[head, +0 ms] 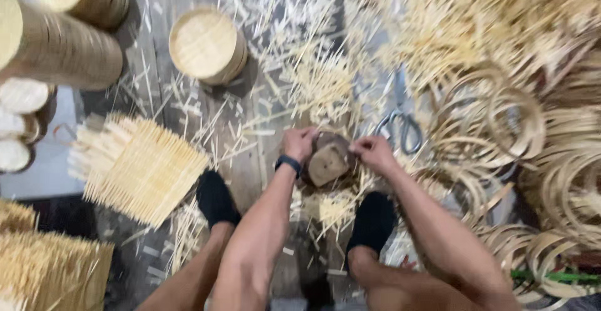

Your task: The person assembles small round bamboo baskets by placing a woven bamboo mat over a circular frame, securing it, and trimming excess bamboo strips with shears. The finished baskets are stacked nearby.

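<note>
Currently, in the head view, both hands rest on a brown, rounded wooden block [328, 160] that stands on the plank floor [156, 10] between the person's two black-socked feet [216, 198]. The left hand [299, 143], with a dark wristband [288, 164], is curled over the block's upper left edge; the right hand [374, 152] is closed at its upper right edge, fingers pinched together, though blur hides whether a sliver is held between them. Pale bamboo splints [319, 79] lie scattered around and beyond the block. Grey-handled metal scissors [400, 123] lie just beyond the right hand. Coiled pale bamboo strip hoops [501, 123] are piled to the right. A square woven bamboo mat [141, 167] lies to the left, and a round bamboo steamer basket [206, 45] stands farther off, with stacked baskets [56, 41] at the upper left. For good handling, judged from this pose: keep the block steady on the floor, grip from both sides, and keep loose splints out from beneath it.
</note>
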